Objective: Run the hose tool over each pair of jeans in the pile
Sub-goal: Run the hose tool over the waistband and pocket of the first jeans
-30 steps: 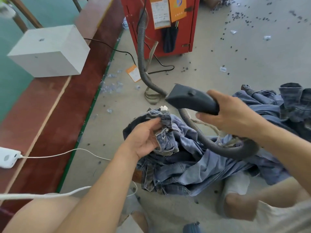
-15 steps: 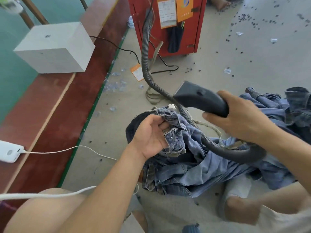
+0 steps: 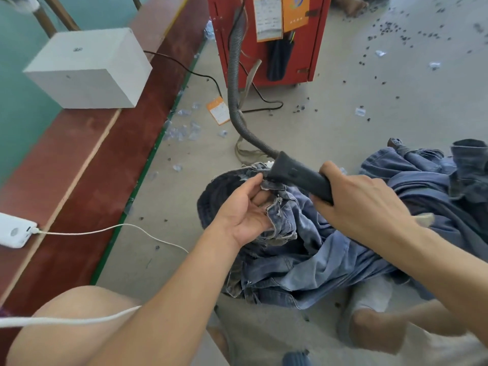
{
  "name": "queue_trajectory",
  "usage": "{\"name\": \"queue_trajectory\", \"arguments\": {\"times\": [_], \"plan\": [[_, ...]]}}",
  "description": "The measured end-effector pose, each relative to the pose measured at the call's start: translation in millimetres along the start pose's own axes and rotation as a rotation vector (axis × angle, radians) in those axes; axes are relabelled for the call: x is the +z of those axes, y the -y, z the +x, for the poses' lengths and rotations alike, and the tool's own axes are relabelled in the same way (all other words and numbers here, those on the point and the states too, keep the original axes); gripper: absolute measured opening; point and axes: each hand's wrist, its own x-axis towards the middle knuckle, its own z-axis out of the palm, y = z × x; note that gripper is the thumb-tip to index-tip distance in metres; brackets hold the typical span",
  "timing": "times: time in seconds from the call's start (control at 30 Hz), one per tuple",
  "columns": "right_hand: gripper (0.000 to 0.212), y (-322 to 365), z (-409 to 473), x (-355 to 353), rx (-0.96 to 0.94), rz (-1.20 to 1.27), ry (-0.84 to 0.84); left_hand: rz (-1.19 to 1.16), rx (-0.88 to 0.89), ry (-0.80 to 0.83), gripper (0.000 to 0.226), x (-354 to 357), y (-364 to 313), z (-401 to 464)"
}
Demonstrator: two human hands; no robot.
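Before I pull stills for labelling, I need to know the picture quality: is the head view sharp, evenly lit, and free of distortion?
Head view: soft, even light, no glare; faint shadow under the jeans. Wide-angle bending curves the red board toward the edges. The hose tool, right hand and left hand are reasonably sharp; floor specks at far right look smeared.

Garment workshop – jeans pile [image 3: 330,249], red machine [image 3: 266,40]
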Motion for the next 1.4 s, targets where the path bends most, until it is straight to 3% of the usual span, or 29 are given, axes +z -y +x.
{"name": "queue_trajectory", "arguments": {"times": [0.17, 0.33, 0.53, 0.7, 0.8, 0.83, 0.93, 1.03, 1.13, 1.27, 1.4], "plan": [[0.027, -11, 6, -11, 0.042, 0.209, 0.028, -0.041, 0.007, -0.037, 0.029, 4, -1, 0], [0.026, -8, -1, -6, -0.020, 0.126, 0.166, -0.021, 0.025, -0.055, 0.024, 2, -2, -1], [0.028, -14, 17, -8, 0.113, 0.260, 0.036, 0.007, -0.035, 0.018, 0.032, -1, 4, -6], [0.028, -35, 11, -24, 0.073, 0.315, 0.013, 0.068, 0.058, -0.091, 0.050, 4, -9, -8], [0.026, -38, 10, -28, 0.025, 0.314, 0.109, 0.195, 0.155, -0.170, 0.017, 3, -9, -4], [0.025, -39, 10, -29, 0.013, 0.319, 0.147, 0.187, 0.154, -0.149, 0.012, 2, -8, -4], [0.022, -43, 8, -31, -0.016, 0.296, 0.223, 0.116, 0.131, 0.028, 0.047, -1, -8, -6], [0.023, -45, 9, -32, -0.049, 0.256, 0.284, 0.129, 0.108, 0.198, 0.060, -2, -9, -9], [0.025, -40, 9, -32, -0.112, 0.283, 0.329, 0.099, 0.077, 0.256, 0.051, 0, -8, -11], [0.022, -23, 5, -28, -0.249, 0.342, 0.403, 0.215, 0.038, 0.147, 0.055, 7, -6, -13], [0.024, -35, 7, -41, -0.241, 0.358, 0.385, 0.316, 0.115, 0.054, 0.017, 1, -3, -6]]}}
